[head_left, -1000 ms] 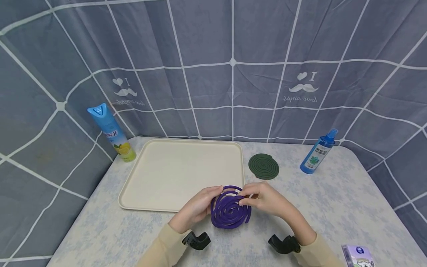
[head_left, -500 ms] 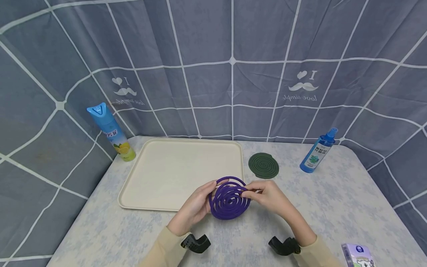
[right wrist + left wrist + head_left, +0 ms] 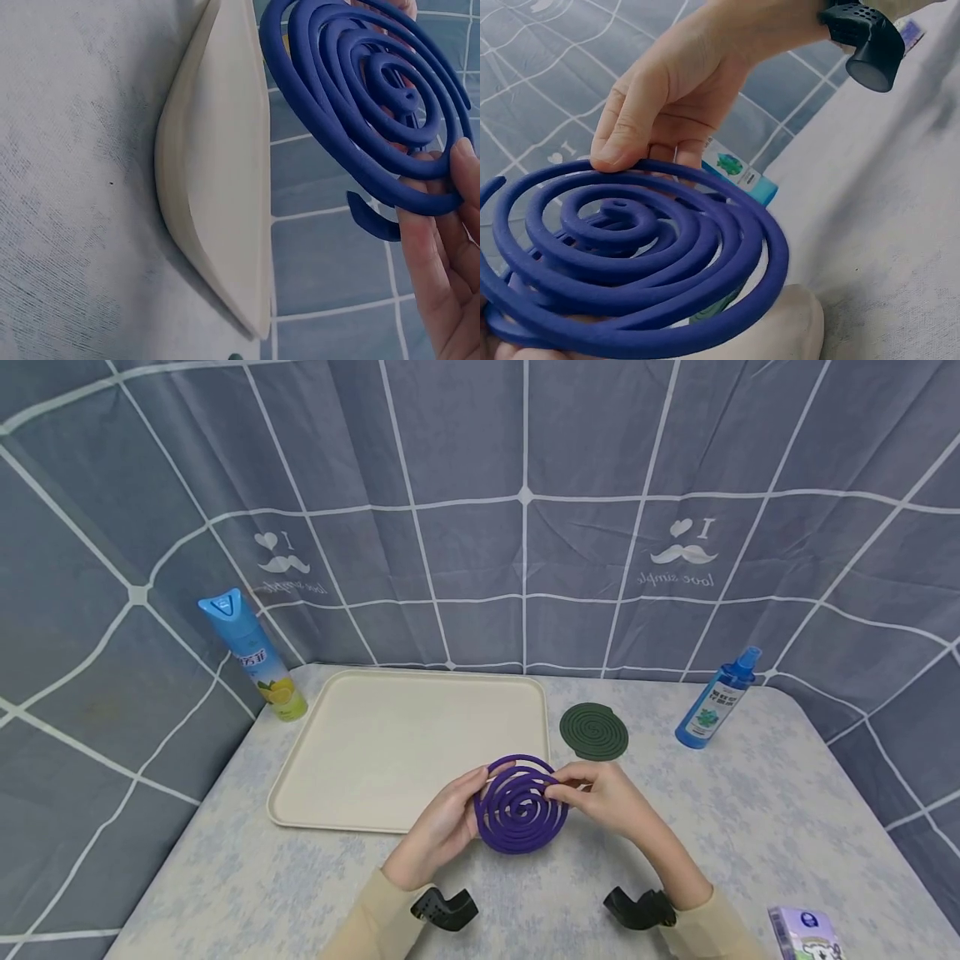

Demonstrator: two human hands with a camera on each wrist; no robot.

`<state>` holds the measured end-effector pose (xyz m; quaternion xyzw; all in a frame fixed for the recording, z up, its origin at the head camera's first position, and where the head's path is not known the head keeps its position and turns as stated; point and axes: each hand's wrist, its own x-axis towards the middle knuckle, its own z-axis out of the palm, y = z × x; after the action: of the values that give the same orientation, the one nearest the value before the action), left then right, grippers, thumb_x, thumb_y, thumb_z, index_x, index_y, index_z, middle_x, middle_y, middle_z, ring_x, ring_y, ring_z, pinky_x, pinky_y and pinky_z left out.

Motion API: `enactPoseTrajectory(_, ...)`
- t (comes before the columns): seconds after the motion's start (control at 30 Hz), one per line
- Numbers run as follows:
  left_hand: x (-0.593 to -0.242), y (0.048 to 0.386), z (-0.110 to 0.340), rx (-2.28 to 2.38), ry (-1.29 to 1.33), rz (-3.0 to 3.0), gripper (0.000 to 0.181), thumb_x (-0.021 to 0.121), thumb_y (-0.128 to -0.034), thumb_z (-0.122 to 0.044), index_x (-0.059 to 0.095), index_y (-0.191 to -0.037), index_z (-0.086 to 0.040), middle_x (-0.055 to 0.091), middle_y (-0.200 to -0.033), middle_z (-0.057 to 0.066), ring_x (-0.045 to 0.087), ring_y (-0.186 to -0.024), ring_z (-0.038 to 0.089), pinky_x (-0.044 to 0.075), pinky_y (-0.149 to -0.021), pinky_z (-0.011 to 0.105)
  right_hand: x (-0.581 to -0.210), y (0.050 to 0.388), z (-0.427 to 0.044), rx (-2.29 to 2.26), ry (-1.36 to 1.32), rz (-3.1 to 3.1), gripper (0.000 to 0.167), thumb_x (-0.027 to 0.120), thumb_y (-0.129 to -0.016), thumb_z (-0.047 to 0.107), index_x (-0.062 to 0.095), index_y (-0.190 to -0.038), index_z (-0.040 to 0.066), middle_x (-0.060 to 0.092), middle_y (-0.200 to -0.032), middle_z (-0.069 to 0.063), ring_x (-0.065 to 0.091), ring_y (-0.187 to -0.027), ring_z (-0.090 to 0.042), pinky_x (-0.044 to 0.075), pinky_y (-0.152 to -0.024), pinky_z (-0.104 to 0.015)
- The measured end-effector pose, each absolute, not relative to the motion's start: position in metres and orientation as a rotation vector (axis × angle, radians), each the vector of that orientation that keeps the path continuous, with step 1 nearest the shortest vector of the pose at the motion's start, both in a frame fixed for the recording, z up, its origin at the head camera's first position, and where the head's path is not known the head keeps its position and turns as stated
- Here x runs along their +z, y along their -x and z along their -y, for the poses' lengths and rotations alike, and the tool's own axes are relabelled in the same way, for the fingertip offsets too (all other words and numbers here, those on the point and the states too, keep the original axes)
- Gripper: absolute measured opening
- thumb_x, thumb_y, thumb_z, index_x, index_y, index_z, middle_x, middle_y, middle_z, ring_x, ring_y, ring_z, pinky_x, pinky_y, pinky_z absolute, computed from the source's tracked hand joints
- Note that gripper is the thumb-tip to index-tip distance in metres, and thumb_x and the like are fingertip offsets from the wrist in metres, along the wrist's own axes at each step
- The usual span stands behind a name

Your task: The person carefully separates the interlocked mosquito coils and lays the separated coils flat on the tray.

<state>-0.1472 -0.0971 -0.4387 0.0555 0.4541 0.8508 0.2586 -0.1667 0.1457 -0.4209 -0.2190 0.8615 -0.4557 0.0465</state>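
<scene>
Above the table near its front, both hands hold a purple mosquito coil (image 3: 522, 828), its flat spiral tilted. My left hand (image 3: 441, 828) grips its left side, thumb along the edge and fingers partly behind it. From the opposite side, my right hand (image 3: 606, 797) pinches the rim between thumb and fingers, which the left wrist view shows closely. There the coil (image 3: 656, 262) has overlapping turns, with some rings spread apart in height. A loose curved end of the coil (image 3: 371, 220) hangs below the rest in the right wrist view.
A cream tray (image 3: 405, 752) lies behind the left hand. To its right lies a dark green mosquito coil (image 3: 594, 732). A blue spray can (image 3: 255, 656) stands far left, a blue spray bottle (image 3: 716, 702) far right. A purple pack (image 3: 806, 933) is front right.
Both hands have raised the purple coil a little and tilted it, so its spiral faces the head view more fully. During the last half second it has barely moved.
</scene>
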Motion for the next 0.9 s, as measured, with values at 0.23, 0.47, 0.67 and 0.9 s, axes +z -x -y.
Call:
enactPoseTrajectory(0.23, -0.44, 0.147, 0.096, 2.431, -0.059, -1.149, 0.05, 0.024, -0.1104, -0.022, 0.023, -0.152, 0.007, 0.065, -0.129, 0.001, 0.065, -0.111, 0.005, 0.052, -0.098, 0.023, -0.429, 0.165, -0.146, -1.549, 0.548, -2.451, 0.02, 0.069, -0.092, 0.017, 0.071, -0.098, -0.002, 0.073, -0.091, -0.013, 0.07, -0.078, -0.01, 0.061, -0.072, -0.037)
enactPoseTrajectory(0.47, -0.441, 0.146, 0.096, 2.512, -0.049, -1.054, 0.045, 0.026, -0.1102, -0.021, 0.03, -0.149, 0.002, 0.067, -0.127, 0.001, 0.064, -0.114, 0.006, 0.049, -0.102, 0.023, -0.438, 0.164, -0.146, -1.549, 0.524, -2.483, 0.017, 0.069, -0.092, 0.017, 0.072, -0.094, 0.001, 0.073, -0.094, -0.012, 0.072, -0.081, -0.019, 0.058, -0.073, -0.022)
enactPoseTrajectory(0.67, -0.441, 0.149, 0.096, 2.438, -0.084, -1.148, 0.027, 0.032, -0.1091, -0.02, 0.05, -0.123, -0.006, 0.069, -0.106, -0.005, 0.067, -0.096, 0.002, 0.055, -0.087, 0.017, -0.435, 0.164, -0.15, -1.45, 0.613, -2.557, 0.011, 0.07, -0.091, 0.019, 0.074, -0.091, 0.009, 0.073, -0.088, -0.003, 0.067, -0.076, -0.007, 0.057, -0.069, -0.023)
enactPoseTrajectory(0.9, -0.441, 0.155, 0.094, 2.261, -0.053, -1.34, 0.035, 0.033, -0.1091, -0.029, 0.053, -0.119, -0.002, 0.068, -0.087, -0.009, 0.066, -0.076, -0.002, 0.056, -0.069, 0.014, -0.428, 0.166, -0.153, -1.336, 0.789, -2.601, 0.008, 0.07, -0.091, 0.022, 0.074, -0.089, 0.015, 0.069, -0.084, 0.005, 0.057, -0.074, 0.002, 0.055, -0.069, -0.023)
